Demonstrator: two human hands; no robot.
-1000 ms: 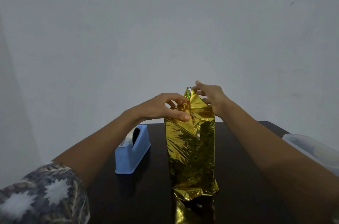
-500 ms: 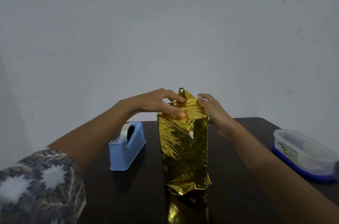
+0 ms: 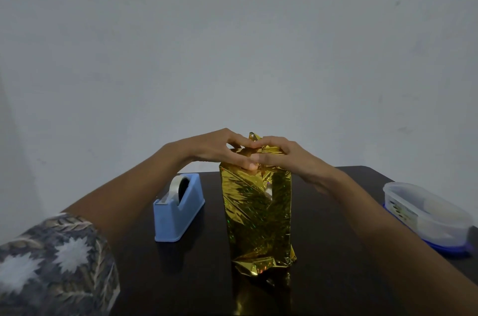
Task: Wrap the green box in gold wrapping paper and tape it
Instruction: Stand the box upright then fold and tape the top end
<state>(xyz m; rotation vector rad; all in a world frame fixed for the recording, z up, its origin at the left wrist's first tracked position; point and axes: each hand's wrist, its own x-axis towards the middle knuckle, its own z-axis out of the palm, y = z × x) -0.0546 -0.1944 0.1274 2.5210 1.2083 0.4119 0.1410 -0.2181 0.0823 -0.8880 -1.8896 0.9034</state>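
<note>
Gold wrapping paper point(image 3: 256, 212), formed into a tall, box-shaped parcel, stands upright on end near the middle of a dark table point(image 3: 336, 251). Its lower end is crumpled against the tabletop.

Both hands close over the parcel's top end. The left hand point(image 3: 219, 150) curls its fingers over the top from the left, with its thumb pressed on the front face. The right hand point(image 3: 289, 158) curls over from the right, and its thumb meets the left thumb at the front. A small peak of paper stands up between the two sets of fingers.

A blue tape dispenser point(image 3: 178, 209) sits just left of the parcel, apart from it. A clear plastic container point(image 3: 424, 215) on a blue lid lies at the table's right edge. A patterned sleeve point(image 3: 51, 264) covers the left upper arm.
</note>
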